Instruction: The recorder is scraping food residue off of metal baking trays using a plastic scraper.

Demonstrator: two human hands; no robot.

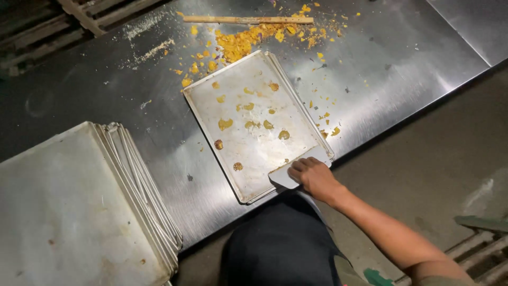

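- My right hand (313,177) sits low and right of centre in the frame, grip closed around a flat metal scraper (292,170), its blade resting on the near corner of the baking tray (254,159).
- My left hand is out of view, so I cannot tell what its grip is doing.
- The tray lies tilted on the steel desk (397,69), with another tray edge showing just beneath it; its near corner is close to the desk edge.
- Baked-on golden spots (225,124) dot the tray's middle and far half, well apart from the blade.
- Risk here, as I judge it: push hard on a stuck spot and the loose tray could slide on the one below, or skate over the smooth desk.
- A steep blade angle might jump and gouge the tray.
- Lower left: a stack of trays (79,212), fanned at the right side, near enough for a sliding tray to knock.
- Upper centre: orange crumbs (238,45) heaped beyond the tray, some scattered right.
- Farthest up, a wooden stick (248,20) lies across the desk.
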